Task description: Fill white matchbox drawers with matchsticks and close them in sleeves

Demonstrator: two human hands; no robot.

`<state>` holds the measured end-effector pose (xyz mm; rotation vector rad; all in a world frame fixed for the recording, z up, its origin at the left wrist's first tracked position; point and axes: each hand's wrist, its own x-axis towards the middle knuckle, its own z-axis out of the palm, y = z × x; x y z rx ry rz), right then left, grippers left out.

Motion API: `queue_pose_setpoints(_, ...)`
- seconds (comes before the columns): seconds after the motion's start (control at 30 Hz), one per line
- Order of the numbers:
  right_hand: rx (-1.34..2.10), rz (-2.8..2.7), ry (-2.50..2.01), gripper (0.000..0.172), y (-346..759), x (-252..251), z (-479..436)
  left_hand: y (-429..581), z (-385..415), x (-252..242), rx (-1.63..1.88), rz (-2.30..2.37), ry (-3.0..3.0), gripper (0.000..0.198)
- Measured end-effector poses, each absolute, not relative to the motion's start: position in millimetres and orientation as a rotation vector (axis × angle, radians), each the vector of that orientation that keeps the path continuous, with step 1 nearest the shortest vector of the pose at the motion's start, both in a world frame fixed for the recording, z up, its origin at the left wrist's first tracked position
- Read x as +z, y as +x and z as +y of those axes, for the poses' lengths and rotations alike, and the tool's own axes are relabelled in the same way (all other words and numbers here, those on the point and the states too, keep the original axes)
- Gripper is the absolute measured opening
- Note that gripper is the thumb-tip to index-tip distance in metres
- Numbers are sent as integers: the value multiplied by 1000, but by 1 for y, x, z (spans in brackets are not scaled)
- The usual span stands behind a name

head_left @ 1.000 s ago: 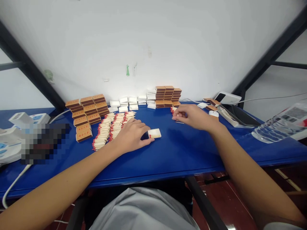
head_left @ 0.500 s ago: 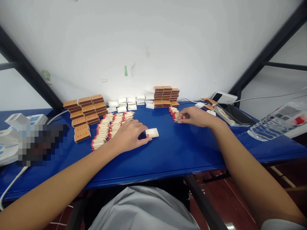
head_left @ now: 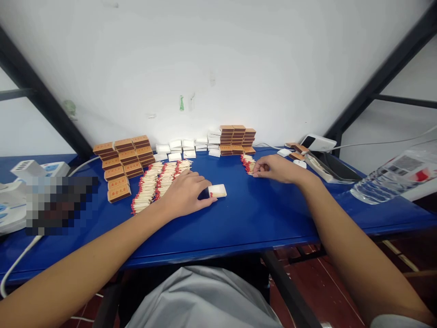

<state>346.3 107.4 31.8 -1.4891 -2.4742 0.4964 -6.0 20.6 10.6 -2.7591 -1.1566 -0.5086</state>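
Observation:
My left hand (head_left: 186, 191) rests on the blue table (head_left: 252, 214), its fingers curled round the left end of a small white matchbox tray (head_left: 217, 191) that holds red-tipped matches. My right hand (head_left: 278, 168) lies farther back, fingers pinched at the edge of a small pile of matches (head_left: 247, 163). What the pinch holds is too small to see. A long spread of loose matches (head_left: 155, 182) lies just left of my left hand.
Stacks of brown matchboxes (head_left: 124, 159) stand at the back left, more brown matchbox stacks (head_left: 237, 138) at the back centre, with white inner trays (head_left: 177, 149) between. A phone (head_left: 336, 166), a power strip and a plastic bottle (head_left: 392, 180) lie right; white devices (head_left: 32, 169) left.
My right hand dropped from above the table down to the small match pile and closed its fingers there. The left hand stayed on the tray.

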Motion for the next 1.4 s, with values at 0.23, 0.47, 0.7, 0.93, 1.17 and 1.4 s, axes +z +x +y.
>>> queue_pose_setpoints(0.23, 496, -2486, -1474, 35, 343, 30, 107, -6, 20, 11, -513, -1165, -2766, 29)
queue_pose_setpoints(0.47, 561, -2474, -1225, 32, 304, 39, 80, -5, 20, 10, -503, -1158, -2760, 29)
queue_pose_setpoints(0.7, 512, -2577, -936, 17, 249, 36, 48, -1, 19, 12, -499, -1158, -2745, 30)
queue_pose_setpoints(0.93, 467, -2621, -952, 9, 243, 26, 47, 0, 19, 12, -497, -1155, -2756, 29)
queue_pose_setpoints(1.17, 226, -2389, -1252, 22, 316, 41, 84, -5, 22, 9, -511, -1173, -2742, 33)
queue_pose_setpoints(1.4, 347, -2465, -1427, 23, 355, 30, 112, -8, 23, 8, -505, -1164, -2742, 34)
